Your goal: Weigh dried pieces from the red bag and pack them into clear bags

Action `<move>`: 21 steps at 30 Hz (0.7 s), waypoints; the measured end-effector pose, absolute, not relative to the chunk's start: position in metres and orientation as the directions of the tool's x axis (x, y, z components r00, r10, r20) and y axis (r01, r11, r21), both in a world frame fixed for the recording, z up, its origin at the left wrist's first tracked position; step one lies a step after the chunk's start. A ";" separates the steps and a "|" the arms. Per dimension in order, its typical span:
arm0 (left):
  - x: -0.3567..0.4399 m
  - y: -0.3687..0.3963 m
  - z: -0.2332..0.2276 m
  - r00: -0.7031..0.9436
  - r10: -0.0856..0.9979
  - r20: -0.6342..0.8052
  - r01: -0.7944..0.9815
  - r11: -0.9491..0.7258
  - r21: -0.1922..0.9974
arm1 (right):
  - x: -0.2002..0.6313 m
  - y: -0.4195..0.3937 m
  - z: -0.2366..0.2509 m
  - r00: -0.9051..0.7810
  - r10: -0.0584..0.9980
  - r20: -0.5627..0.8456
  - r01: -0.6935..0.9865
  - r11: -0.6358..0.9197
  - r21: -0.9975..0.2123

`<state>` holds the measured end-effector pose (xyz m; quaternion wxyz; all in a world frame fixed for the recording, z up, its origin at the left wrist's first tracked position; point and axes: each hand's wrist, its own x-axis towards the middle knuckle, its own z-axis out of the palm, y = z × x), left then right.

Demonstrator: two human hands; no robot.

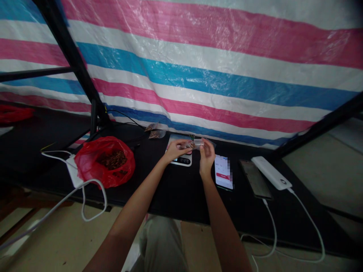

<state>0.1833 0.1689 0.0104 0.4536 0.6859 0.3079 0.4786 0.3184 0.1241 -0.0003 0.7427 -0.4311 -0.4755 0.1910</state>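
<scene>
- A clear bag [198, 142] is clamped by the left hand [175, 150] and right hand [208, 153], mid-frame, over a scale [181, 161].
- Right of centre, writing on the lit phone [222, 168] cannot be read.

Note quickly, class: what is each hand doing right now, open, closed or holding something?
Left hand: closed, holding one end of a small clear bag.
Right hand: closed, holding the same bag's other end.

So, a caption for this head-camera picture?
Left hand and right hand hold a small clear bag by an apparent scale, with a red bag of brown pieces and lit phone nearby.
</scene>
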 end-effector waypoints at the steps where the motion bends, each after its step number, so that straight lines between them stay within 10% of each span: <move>1: 0.183 0.169 0.011 0.347 0.865 0.363 -0.030 -0.376 0.926 | 0.318 0.124 0.000 0.494 0.690 0.529 0.104 0.557 -0.824; 21: 0.161 0.195 0.003 0.069 0.990 0.124 -0.567 -0.063 0.821 | 0.334 0.141 -0.026 0.514 0.750 0.415 0.016 0.476 -0.879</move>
